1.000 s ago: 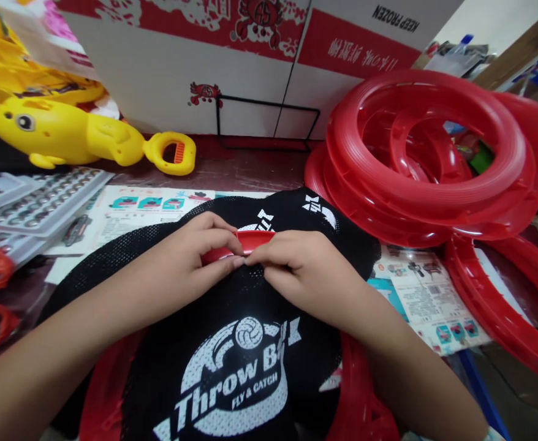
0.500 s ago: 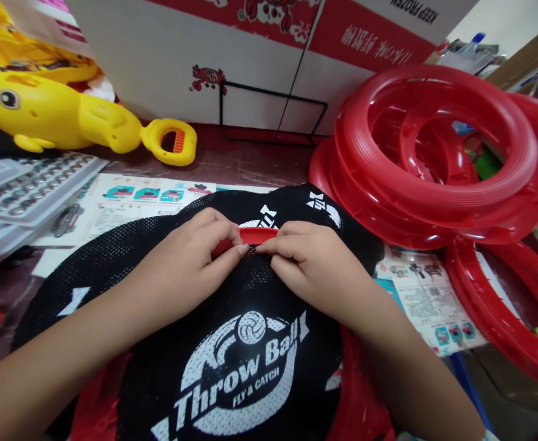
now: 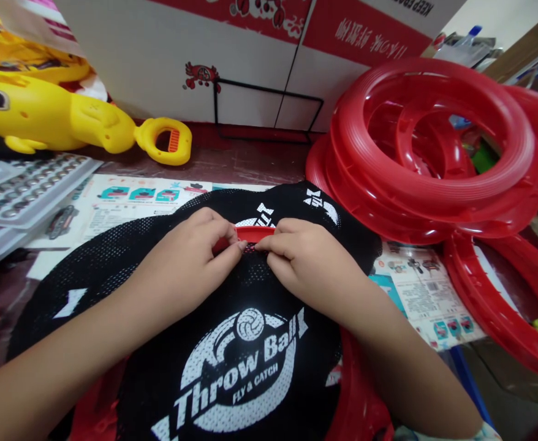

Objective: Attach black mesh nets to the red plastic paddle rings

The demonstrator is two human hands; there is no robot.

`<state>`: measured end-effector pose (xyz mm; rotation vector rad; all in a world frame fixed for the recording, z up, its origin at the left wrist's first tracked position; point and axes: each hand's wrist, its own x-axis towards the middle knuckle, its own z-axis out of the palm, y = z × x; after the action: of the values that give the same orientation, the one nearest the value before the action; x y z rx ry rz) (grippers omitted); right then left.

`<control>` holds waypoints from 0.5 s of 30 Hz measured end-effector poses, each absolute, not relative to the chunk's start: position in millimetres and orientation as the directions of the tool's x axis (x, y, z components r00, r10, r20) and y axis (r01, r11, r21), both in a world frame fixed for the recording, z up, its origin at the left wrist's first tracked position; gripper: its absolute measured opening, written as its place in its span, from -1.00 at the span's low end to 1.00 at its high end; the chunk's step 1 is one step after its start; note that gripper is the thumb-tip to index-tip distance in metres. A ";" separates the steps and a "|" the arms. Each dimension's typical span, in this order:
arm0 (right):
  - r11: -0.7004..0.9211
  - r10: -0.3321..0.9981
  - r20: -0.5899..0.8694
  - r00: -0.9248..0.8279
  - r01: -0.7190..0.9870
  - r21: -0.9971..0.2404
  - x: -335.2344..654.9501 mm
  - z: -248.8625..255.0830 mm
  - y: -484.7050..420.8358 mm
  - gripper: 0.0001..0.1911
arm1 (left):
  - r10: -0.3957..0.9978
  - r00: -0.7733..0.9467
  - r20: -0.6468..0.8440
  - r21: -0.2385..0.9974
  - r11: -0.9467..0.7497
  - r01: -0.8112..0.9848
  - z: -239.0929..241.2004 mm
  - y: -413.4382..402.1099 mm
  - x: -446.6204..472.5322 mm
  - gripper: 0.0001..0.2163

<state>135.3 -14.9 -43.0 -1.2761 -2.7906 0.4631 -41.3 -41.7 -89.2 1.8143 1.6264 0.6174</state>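
A black mesh net [image 3: 241, 380] printed "Throw Ball Fly & Catch" lies over a red plastic ring [image 3: 256, 234], whose far rim shows between my hands. Thumb and fingers of my left hand [image 3: 209, 245] pinch the net's edge at that rim. Just to the right, my right hand [image 3: 301, 251] also pinches the net's edge there, its fingertips close to the left thumb. More black mesh nets [image 3: 126, 239] with white print lie beneath and behind. Lower red plastic parts show on both sides of the printed net.
Red plastic rings [image 3: 434, 184] are stacked at the right, with another red ring [image 3: 466, 269] below them. A yellow toy [image 3: 98, 119] with a handle lies at the back left, near trays of small metallic round pieces [image 3: 34, 190]. Behind stand white-and-red cartons [image 3: 246, 55] and a black wire frame [image 3: 269, 90].
Both hands keep pinching the net's edge at the rim, with only slight finger movement. A little more of the red rim shows between them. The whole view has shifted slightly.
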 end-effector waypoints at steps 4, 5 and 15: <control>0.545 0.769 -0.099 -0.631 0.729 -0.415 138.0 -40.5 -11.8 -0.73 | 0.987 0.157 -0.033 0.682 -0.093 0.726 -91.2 -41.7 -42.5 -0.74; 0.504 0.783 -0.109 -0.612 0.727 -0.466 139.8 -39.3 -10.5 -0.75 | 0.982 0.187 -0.003 0.682 -0.135 0.719 -92.8 -42.2 -43.5 -0.76; 0.149 0.800 -0.312 -0.513 0.673 -0.724 159.9 -39.9 5.8 -0.78 | 0.853 0.463 0.240 0.532 -0.515 0.673 -105.4 -51.2 -46.1 -0.67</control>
<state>159.9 5.8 -39.9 -1.4660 -2.2664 1.2992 -46.1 -51.2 -105.4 2.3542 1.2875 0.6895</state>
